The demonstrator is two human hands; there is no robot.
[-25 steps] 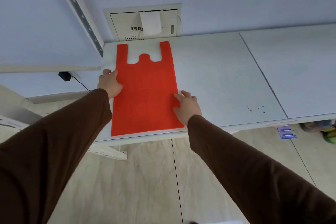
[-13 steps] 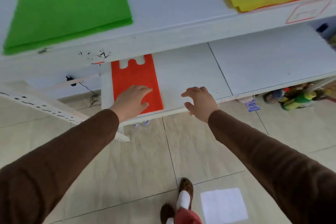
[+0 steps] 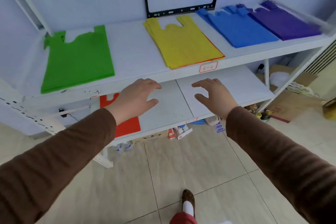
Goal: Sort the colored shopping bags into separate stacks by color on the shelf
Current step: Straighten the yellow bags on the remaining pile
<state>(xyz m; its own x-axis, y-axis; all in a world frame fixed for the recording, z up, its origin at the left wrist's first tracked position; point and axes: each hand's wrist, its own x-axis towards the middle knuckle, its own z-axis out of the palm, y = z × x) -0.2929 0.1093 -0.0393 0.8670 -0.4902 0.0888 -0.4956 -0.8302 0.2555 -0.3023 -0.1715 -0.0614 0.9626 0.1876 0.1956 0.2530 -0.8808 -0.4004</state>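
Head view is showing both hands hovering in front of the white shelf, holding nothing. Left hand is hanging with fingers loosely spread, partly covering the orange bag lying flat on the lower shelf. Right hand is floating apart from it, fingers relaxed and spread. Green bags, yellow bags, blue bags and purple bags are lying in separate stacks along the upper shelf. An orange edge is peeking from under the yellow stack.
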